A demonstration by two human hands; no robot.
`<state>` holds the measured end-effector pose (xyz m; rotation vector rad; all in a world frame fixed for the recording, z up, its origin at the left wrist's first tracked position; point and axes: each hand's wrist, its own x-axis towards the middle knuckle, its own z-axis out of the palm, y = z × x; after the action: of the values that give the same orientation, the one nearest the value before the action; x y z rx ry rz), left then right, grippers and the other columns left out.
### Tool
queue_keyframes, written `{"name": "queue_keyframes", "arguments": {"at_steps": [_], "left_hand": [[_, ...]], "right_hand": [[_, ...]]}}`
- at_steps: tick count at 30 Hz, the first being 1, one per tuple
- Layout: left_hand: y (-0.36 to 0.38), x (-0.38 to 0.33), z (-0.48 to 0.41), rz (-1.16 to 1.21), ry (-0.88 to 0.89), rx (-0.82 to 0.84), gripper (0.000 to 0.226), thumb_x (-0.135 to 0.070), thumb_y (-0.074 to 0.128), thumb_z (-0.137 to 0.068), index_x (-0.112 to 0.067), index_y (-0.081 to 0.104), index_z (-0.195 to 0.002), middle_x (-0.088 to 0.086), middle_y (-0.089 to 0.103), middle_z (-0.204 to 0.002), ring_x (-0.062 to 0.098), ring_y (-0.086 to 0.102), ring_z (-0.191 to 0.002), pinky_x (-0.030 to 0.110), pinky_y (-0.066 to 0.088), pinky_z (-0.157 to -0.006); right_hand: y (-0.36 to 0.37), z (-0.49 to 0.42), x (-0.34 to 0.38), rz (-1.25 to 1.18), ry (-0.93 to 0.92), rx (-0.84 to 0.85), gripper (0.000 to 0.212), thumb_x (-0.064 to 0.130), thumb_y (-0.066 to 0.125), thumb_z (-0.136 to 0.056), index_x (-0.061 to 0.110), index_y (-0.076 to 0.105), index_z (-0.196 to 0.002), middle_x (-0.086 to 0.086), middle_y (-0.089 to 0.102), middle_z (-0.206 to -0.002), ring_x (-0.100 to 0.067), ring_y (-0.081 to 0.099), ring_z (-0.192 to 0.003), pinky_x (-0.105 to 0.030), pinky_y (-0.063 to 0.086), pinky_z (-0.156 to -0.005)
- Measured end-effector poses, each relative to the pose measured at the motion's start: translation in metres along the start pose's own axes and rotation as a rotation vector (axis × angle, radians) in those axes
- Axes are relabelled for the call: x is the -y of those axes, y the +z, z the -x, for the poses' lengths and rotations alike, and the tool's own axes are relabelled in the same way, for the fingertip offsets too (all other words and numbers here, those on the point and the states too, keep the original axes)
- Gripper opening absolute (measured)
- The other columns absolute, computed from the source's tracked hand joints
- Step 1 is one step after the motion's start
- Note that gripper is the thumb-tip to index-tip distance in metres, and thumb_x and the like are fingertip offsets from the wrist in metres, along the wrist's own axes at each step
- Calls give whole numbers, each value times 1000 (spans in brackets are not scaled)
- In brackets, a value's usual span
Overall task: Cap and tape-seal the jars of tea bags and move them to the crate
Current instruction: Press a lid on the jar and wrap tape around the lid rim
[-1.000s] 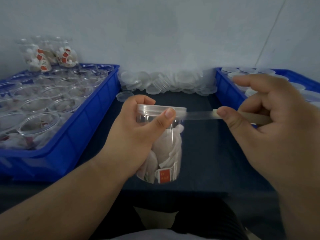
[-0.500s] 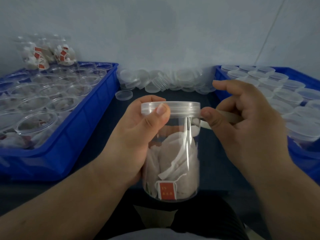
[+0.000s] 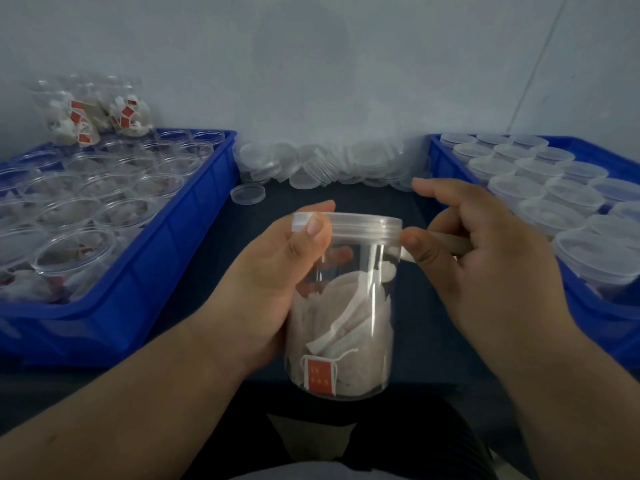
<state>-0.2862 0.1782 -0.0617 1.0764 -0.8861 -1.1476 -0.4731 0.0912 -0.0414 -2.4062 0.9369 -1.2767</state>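
Note:
A clear jar (image 3: pixel 349 327) full of white tea bags, one with a red tag, is upright in front of me, above my lap. Its clear cap (image 3: pixel 363 227) is on. My left hand (image 3: pixel 277 282) grips the jar from the left, thumb pressing the start of the tape on the cap's rim. My right hand (image 3: pixel 485 268) holds a tape roll (image 3: pixel 450 242), mostly hidden in the palm, with the thumb right at the cap's right side. Clear tape runs around the cap's front.
A blue crate (image 3: pixel 194 244) at left holds several open jars of tea bags, with bagged tea at its far corner. A blue crate (image 3: pixel 588 306) at right holds several capped jars. Loose clear lids (image 3: pixel 325 164) pile against the wall on the dark table.
The jar came nearer and lower. My right hand moved left from a stretched strip of tape until its thumb reached the cap, laying tape along the rim.

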Motion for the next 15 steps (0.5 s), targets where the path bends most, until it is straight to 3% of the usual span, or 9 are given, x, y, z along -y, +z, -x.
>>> {"name": "queue_keyframes", "arguments": {"at_steps": [3,6,8,12,15], "left_hand": [[0,2,0,56,15,-18,98,-55,83,-60,-23,46,-146,4,69,-132,24,69,-116,36,61,-83],[1,4,-3,-153,85,-40,130,-79,85,-39,-33,39,-151,-23,68,-125,1,64,-119,30,54,-97],[0,6,-6,-275,108,-115,137,-88,81,-28,-40,41,-150,-34,65,-117,-8,63,-112,28,49,-98],[-3,6,-8,-270,80,-178,126,-86,81,-38,-34,48,-147,-12,72,-121,8,70,-111,38,54,-98],[-5,4,-7,-133,-4,-146,107,-66,84,-58,-18,47,-146,5,77,-110,20,76,-98,32,62,-74]], "right_hand": [[0,0,2,58,2,10,60,63,46,-86,27,55,-132,16,55,-71,-2,56,-71,-15,38,-60],[-1,1,6,147,-43,45,57,61,49,-88,28,53,-134,17,53,-69,0,54,-68,-20,43,-58],[-1,3,8,190,-86,59,54,59,51,-89,30,51,-135,18,52,-69,0,53,-65,-23,46,-55],[-10,0,9,-6,19,168,57,66,50,-80,48,44,-134,19,66,-73,2,61,-66,-12,44,-52],[-21,-3,0,-161,18,225,40,62,55,-87,51,51,-125,19,68,-69,4,58,-55,-2,39,-52]]}}
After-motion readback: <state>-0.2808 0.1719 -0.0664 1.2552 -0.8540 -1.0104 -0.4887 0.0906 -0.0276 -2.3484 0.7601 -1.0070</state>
